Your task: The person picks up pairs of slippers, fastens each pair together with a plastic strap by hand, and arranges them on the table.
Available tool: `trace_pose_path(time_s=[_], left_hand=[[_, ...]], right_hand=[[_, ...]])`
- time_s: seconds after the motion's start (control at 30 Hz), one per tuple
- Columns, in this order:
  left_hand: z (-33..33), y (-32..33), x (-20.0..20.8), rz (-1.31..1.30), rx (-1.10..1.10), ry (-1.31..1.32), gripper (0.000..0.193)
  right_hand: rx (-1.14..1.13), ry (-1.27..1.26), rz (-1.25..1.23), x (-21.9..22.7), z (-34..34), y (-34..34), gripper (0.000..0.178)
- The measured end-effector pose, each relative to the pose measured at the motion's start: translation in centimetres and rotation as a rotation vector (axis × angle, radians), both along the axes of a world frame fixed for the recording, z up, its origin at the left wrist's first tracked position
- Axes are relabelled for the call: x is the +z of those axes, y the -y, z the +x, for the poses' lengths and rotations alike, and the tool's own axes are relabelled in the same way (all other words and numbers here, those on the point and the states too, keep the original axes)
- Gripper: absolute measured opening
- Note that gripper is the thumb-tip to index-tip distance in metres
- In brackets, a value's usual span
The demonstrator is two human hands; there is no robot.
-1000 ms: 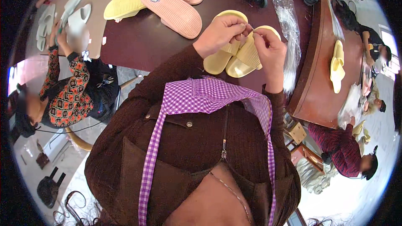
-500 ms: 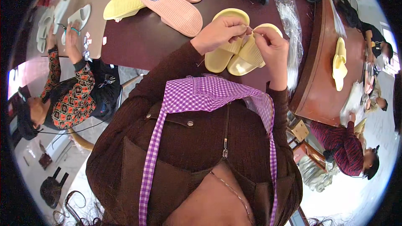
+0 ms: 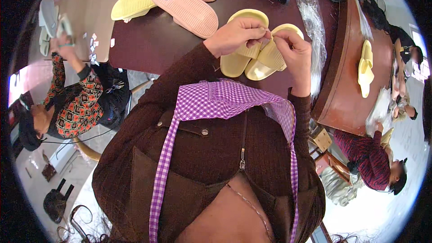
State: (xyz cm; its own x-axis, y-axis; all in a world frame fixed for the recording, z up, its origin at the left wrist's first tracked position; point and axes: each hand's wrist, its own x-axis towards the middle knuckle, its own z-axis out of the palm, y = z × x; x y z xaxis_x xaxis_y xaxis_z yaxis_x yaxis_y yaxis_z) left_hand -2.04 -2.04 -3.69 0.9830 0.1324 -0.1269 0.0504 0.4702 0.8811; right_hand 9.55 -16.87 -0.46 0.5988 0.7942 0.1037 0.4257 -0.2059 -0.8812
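Observation:
A pair of yellow slide slippers lies side by side on the dark red table, under my hands. The left slipper (image 3: 231, 65) and the right slipper (image 3: 262, 69) touch along their inner sides. My left hand (image 3: 233, 36) is closed in a pinch over the left slipper. Close beside it, my right hand (image 3: 295, 56) pinches too, above the right slipper. Their fingertips nearly meet over the gap between the slippers. Something small and thin seems to be held there, but I cannot make it out.
Peach slippers (image 3: 185, 11) and another yellow pair (image 3: 132, 4) lie at the far left. Clear plastic bags (image 3: 311, 31) run along the right. Beyond, a single yellow slipper (image 3: 365, 68) sits on another table. A co-worker (image 3: 78, 108) handles slippers at left; others work at right.
My hands stay almost in place, both still pinching. The co-worker at left has moved a hand with a pale slipper toward the far left.

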Motion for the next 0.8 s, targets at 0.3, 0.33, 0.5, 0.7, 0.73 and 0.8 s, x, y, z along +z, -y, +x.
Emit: trace_pose_path(time_s=[0.3,0.33,0.5,0.7,0.73,0.8], left_hand=[[0.1,-0.8,-0.9,-0.085,-0.063,0.018,0.02],[0.0,-0.9,-1.1,-0.106,-0.076,0.031,0.021],[0.1,-1.3,-0.7,-0.259,-0.125,-0.006,0.02],[-0.1,-1.9,-1.8,-0.376,-0.196,0.042,0.017],[0.0,-1.9,-2.0,-0.387,-0.197,0.034,0.016],[0.2,-1.9,-2.4,-0.389,-0.197,0.037,0.016]], right_hand=[[0.07,-0.004,-0.011,0.3,0.0,-0.6,0.006],[0.076,-0.007,0.004,0.2,0.0,-0.7,0.006],[0.083,-0.137,0.033,-0.1,0.0,-0.9,0.006],[0.142,-0.171,-0.012,-0.2,0.2,-1.3,0.005],[0.154,-0.161,-0.031,-0.1,0.2,-1.2,0.005],[0.162,-0.167,-0.027,-0.4,0.4,-1.2,0.005]])
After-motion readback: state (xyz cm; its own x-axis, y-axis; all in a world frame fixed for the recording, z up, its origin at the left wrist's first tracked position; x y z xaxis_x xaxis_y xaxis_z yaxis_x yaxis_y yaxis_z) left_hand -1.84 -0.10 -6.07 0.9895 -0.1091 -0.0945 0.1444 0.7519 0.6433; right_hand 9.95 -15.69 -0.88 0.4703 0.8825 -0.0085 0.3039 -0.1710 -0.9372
